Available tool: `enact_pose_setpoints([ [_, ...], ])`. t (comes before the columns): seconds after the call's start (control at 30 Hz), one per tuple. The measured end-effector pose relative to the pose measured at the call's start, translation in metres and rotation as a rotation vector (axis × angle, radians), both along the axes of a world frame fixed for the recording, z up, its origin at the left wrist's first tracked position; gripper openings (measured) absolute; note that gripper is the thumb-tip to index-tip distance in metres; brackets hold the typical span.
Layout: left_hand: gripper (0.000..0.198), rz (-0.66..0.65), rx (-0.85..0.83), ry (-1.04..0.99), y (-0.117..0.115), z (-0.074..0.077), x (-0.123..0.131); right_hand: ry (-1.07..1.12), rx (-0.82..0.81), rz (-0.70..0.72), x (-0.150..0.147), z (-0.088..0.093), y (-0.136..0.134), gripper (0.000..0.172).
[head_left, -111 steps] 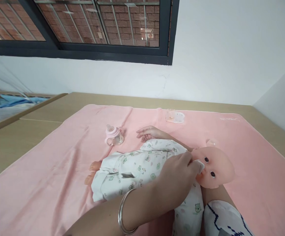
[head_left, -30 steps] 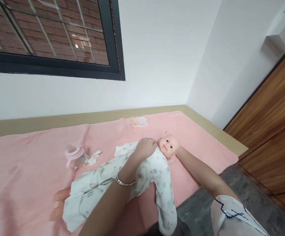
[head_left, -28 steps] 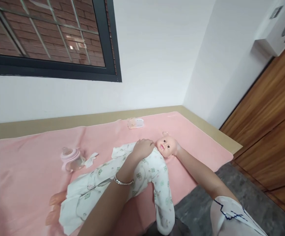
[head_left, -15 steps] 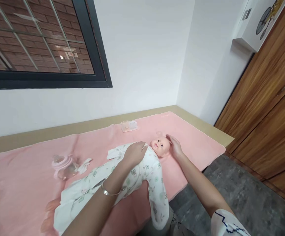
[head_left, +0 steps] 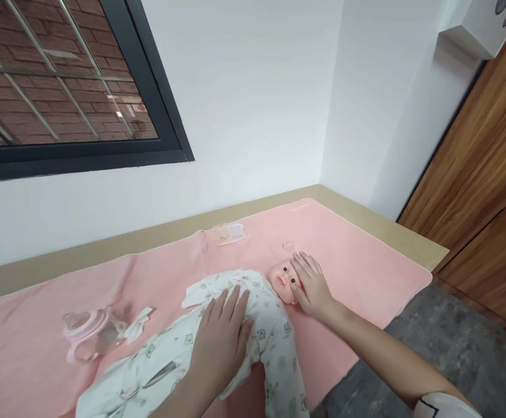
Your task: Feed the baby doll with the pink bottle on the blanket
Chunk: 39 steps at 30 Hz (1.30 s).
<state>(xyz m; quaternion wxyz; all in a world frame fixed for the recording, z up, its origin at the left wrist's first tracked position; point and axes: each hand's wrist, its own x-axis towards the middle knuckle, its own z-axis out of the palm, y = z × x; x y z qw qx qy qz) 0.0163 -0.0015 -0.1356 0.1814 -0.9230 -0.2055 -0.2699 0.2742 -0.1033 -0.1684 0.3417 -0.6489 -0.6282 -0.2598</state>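
Observation:
A baby doll (head_left: 274, 325) in a white printed sleepsuit lies on its back on a pink mat (head_left: 357, 249), head toward the right. My left hand (head_left: 222, 334) rests flat on the doll's chest, fingers stretched out. On the doll's head (head_left: 282, 281) lies my right hand (head_left: 311, 284), its fingers extended over the forehead and the thumb by the cheek. The doll's lower legs run out of view behind my left forearm. Neither hand is wrapped round anything.
A pink baby bottle (head_left: 91, 334) lies on its side at the left, a white cloth piece (head_left: 137, 325) beside it. Near the wall sits a clear packet (head_left: 230, 233). A small clear round item (head_left: 288, 246) is above the doll's head. A barred window (head_left: 61, 81) is upper left.
My right hand has moved from beside the doll's head onto its forehead. My left hand has shifted down the chest, its fingers now straighter. The view has turned slightly.

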Motion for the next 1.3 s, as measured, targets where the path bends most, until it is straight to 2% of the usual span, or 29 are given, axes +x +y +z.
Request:
enact_pose_setpoints([
  [0.3,0.044,-0.070,0.017,0.040,0.000,0.011,-0.003,-0.066,0.004,0.050,-0.003,0.008,-0.012,0.056],
  [0.57,0.046,-0.102,-0.038,0.062,0.002,0.011,-0.004,-0.107,0.012,-0.060,-0.015,0.018,-0.016,0.056],
  [0.73,0.047,-0.125,-0.055,0.086,0.005,0.011,-0.004,-0.099,-0.003,-0.078,-0.017,0.020,-0.015,0.058],
  [0.93,0.061,-0.127,-0.064,0.088,0.006,0.011,-0.005,-0.097,0.013,-0.062,-0.016,0.019,-0.013,0.058],
  [1.13,0.068,-0.093,-0.124,0.094,0.006,0.009,-0.007,-0.040,0.014,0.033,-0.015,0.012,-0.010,0.057],
  [1.3,0.069,-0.096,-0.112,0.092,0.004,0.009,-0.005,-0.004,0.040,0.113,-0.012,0.010,-0.009,0.056],
])
